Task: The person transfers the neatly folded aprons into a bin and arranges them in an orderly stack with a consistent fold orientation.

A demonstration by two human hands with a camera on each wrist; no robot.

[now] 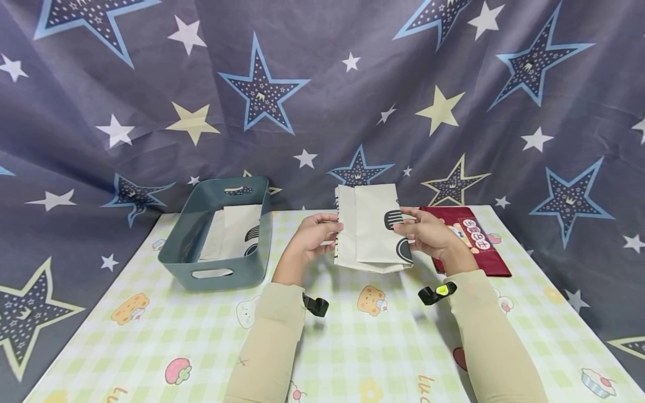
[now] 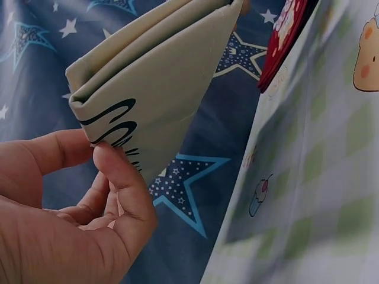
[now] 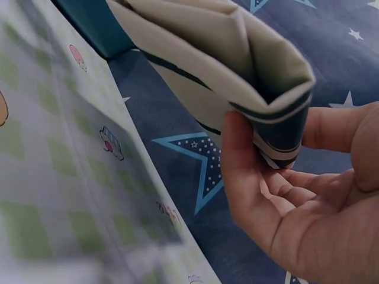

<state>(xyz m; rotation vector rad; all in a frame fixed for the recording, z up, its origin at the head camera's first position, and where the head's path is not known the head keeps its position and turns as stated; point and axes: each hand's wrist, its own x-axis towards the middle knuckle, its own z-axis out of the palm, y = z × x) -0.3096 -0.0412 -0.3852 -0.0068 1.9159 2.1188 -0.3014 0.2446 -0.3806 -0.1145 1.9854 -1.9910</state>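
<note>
A folded cream cloth [image 1: 375, 224] with black printed shapes is held up above the table. My left hand [image 1: 311, 238] pinches its left edge between thumb and fingers; in the left wrist view the thumb lies over the dark printed lines. At the opposite edge, my right hand [image 1: 430, 232] pinches the cloth by a dark printed patch. The right wrist view shows several layers folded together at that end. A similar folded cream cloth [image 1: 237, 232] lies inside the blue-grey basket [image 1: 214, 275]. Just behind my right hand is a dark red folded cloth [image 1: 491, 258] with printed characters, partly hidden.
The basket, with handle cutouts, stands at the table's back left. A green-and-white checked cover with cartoon prints lies over the table [image 1: 201, 336]. Close behind the table hangs a dark curtain [image 1: 322, 101] with stars.
</note>
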